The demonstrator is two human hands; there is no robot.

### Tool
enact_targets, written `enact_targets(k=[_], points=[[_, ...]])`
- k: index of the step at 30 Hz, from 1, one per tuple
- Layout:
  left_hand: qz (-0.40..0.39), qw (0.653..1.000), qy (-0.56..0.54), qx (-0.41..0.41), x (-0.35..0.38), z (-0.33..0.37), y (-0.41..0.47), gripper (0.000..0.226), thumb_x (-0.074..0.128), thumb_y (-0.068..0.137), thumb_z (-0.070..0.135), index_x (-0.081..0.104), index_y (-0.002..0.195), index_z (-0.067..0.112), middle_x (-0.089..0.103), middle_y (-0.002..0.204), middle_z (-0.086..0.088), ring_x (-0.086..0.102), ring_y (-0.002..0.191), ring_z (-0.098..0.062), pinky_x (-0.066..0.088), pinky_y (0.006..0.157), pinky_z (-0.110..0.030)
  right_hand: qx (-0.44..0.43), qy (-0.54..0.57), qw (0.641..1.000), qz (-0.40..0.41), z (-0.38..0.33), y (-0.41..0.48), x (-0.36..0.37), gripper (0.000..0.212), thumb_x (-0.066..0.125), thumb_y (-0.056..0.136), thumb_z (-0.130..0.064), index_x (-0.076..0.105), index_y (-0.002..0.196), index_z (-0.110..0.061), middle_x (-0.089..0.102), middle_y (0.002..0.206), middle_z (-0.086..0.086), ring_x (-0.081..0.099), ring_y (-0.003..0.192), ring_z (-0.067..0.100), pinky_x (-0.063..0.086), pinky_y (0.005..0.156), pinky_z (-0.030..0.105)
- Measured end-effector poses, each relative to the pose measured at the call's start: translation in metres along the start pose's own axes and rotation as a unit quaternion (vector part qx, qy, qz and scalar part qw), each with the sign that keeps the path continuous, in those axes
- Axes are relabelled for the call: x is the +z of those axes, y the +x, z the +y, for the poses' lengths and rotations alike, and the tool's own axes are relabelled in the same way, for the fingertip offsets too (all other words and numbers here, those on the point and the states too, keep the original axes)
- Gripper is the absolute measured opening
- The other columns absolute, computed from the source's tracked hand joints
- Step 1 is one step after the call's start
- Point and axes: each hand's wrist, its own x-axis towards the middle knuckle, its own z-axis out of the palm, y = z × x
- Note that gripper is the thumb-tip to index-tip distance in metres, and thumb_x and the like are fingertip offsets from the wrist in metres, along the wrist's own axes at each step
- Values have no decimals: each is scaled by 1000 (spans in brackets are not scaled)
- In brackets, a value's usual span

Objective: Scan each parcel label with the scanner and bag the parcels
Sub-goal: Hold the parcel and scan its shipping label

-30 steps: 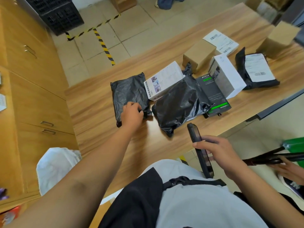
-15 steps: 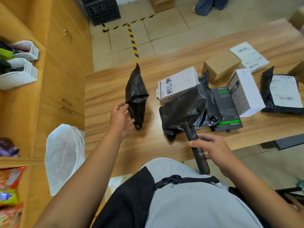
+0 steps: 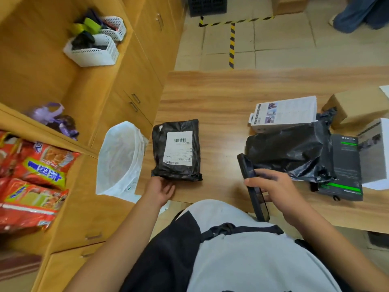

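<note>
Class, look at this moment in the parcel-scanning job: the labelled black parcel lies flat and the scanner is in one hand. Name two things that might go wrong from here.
1. The black parcel lies near the table edge, close to the white bag; a careless nudge from the left hand might push it in unscanned.
2. The label sits on wrinkled plastic, so the scanner in the right hand may misread it.

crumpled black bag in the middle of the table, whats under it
The crumpled black bag lies over the near edge of the white printed box and the left side of the dark green-striped box. Whatever else lies beneath it is covered.
</note>
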Motion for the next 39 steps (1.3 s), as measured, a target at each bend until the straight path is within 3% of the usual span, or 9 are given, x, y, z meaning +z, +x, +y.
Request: enact_targets(k=[4, 7, 11, 14, 19, 27, 33, 35, 39], points=[[136, 982, 55, 116, -9, 8, -7, 33, 48, 87, 7, 59, 118, 14, 55, 103, -7, 55, 88, -26, 48, 70, -36, -5, 0, 1000, -13, 0, 2, 9, 19, 84, 76, -20, 81, 74, -39, 79, 82, -5, 71, 65, 5, 57, 61, 29], [219, 893, 248, 305, -1, 17, -18, 30, 57, 86, 19, 55, 116, 25, 55, 118, -4, 54, 106, -28, 51, 89, -47, -9, 0, 1000, -18, 2, 0, 9, 21, 82, 78, -17, 81, 73, -38, 78, 77, -3, 70, 62, 4, 55, 56, 24], [40, 760, 422, 492, 31, 16, -31, 34, 62, 86, 9, 57, 112, 31, 44, 129, 4, 47, 117, -14, 46, 95, -31, -21, 14, 1000, -4, 3, -3, 4, 25, 83, 76, -18, 81, 73, -43, 79, 82, -3, 72, 68, 5, 55, 67, 33], [-5, 721, 529, 447, 68, 17, -21, 39, 65, 87, 25, 55, 124, 28, 45, 137, -3, 42, 128, -23, 40, 90, -32, -29, 16, 999, 4, 7, -9, -2, 15, 86, 73, -23, 81, 79, -36, 78, 85, 0, 71, 67, 4, 55, 63, 30], [113, 672, 695, 230, 99, 22, 5, 103, 68, 77, 66, 17, 154, 22, 22, 155, -16, 25, 139, -39, 29, 108, -54, -54, 41, 997, 25, 15, -17, -20, 43, 84, 78, -13, 77, 70, -55, 74, 75, -25, 70, 70, -5, 55, 54, 16], [122, 653, 708, 239, 107, 26, 24, 111, 81, 72, 49, 8, 152, 22, 23, 151, -18, 28, 135, -40, 29, 107, -53, -57, 63, 994, 61, 27, -23, -42, 37, 88, 74, -16, 78, 67, -52, 73, 73, -22, 69, 66, -3, 55, 51, 19], [-116, 336, 863, 360, 106, 39, 15, 94, 65, 81, 3, 16, 154, 36, 9, 165, 1, 9, 151, -27, 20, 117, -51, -27, 63, 994, 84, 30, -16, -47, 40, 91, 71, -25, 73, 106, -29, 69, 107, 2, 67, 101, 23, 58, 82, 42], [-98, 363, 846, 379, 105, 36, 11, 86, 58, 85, 0, 22, 153, 39, 8, 166, -1, 7, 151, -28, 18, 119, -50, -22, 62, 995, 69, 28, -14, -46, 62, 91, 61, -36, 70, 118, -24, 67, 111, 4, 67, 102, 23, 59, 84, 44], [26, 573, 703, 420, 101, 12, 4, 60, 58, 86, 14, 44, 143, 26, 36, 151, -10, 33, 136, -33, 34, 109, -46, -26, 54, 997, 58, 27, -9, -42, 33, 91, 66, -33, 75, 94, -39, 68, 106, 3, 69, 88, 14, 57, 68, 34]])
